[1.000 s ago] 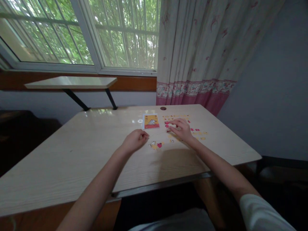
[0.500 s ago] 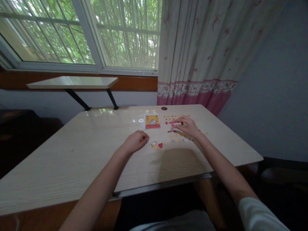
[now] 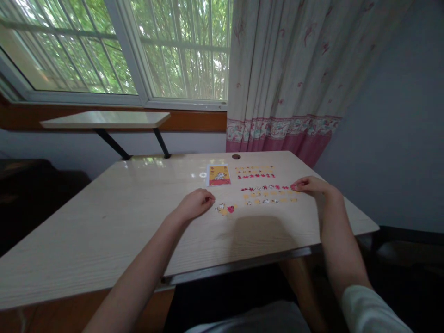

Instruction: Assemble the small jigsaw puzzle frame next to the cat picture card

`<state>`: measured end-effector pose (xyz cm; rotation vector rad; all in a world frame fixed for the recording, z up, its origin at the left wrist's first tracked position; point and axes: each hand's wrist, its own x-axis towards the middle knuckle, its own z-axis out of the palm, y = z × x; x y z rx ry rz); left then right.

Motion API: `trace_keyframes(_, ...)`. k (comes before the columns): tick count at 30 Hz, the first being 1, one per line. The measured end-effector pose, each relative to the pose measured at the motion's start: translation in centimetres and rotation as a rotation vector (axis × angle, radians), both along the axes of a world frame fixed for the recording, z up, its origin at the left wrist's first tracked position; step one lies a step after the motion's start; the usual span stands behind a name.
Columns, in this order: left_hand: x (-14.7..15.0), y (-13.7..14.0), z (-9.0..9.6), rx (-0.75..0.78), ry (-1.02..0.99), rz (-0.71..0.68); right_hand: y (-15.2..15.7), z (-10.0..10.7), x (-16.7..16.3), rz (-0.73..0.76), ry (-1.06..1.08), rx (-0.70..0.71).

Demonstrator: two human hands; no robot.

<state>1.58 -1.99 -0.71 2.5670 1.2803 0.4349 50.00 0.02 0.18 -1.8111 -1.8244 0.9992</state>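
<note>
On the surface (image 3: 138, 217), puzzle-piece rows (image 3: 265, 187) run left to right. Left hand (image 3: 197, 203) curled, right hand (image 3: 308, 184) at one row's end: I can't tell if either grips anything.

My bare right hand (image 3: 311, 185) has slim fingers, and behind its wrist runs my slender, bare right forearm (image 3: 338, 231). Farther back from that hand, my upper arm wears a pale, greyish-white short cloth sleeve (image 3: 367, 307), plain, softly creased and open at the hem. My left hand (image 3: 197, 203) is bare too, with a bare left forearm (image 3: 138, 263) widening behind it.
</note>
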Motion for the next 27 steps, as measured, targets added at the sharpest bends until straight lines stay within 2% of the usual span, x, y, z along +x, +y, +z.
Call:
trace_keyframes(11, 0.1, 0.0, -0.1, -0.003, 0.004, -0.009, 1.4, -0.9, 0.5, -0.002, -0.016, 0.021)
trace_keyframes(14, 0.2, -0.1, 0.1, -0.009, 0.007, -0.025, 1.3, -0.9, 0.4, -0.018, -0.071, 0.025)
trace_keyframes(17, 0.3, -0.3, 0.1, -0.016, -0.004, -0.039, 1.1, -0.4, -0.6, -0.061, -0.172, 0.099)
trace_keyframes(21, 0.5, -0.4, -0.1, -0.035, -0.029, -0.095, 1.2, 0.4, -4.5, -0.063, -0.309, 0.306)
trace_keyframes(27, 0.5, -0.3, -0.3, -0.068, -0.086, -0.207, 0.1, 0.4, -14.1, 0.317, -0.304, 0.589)
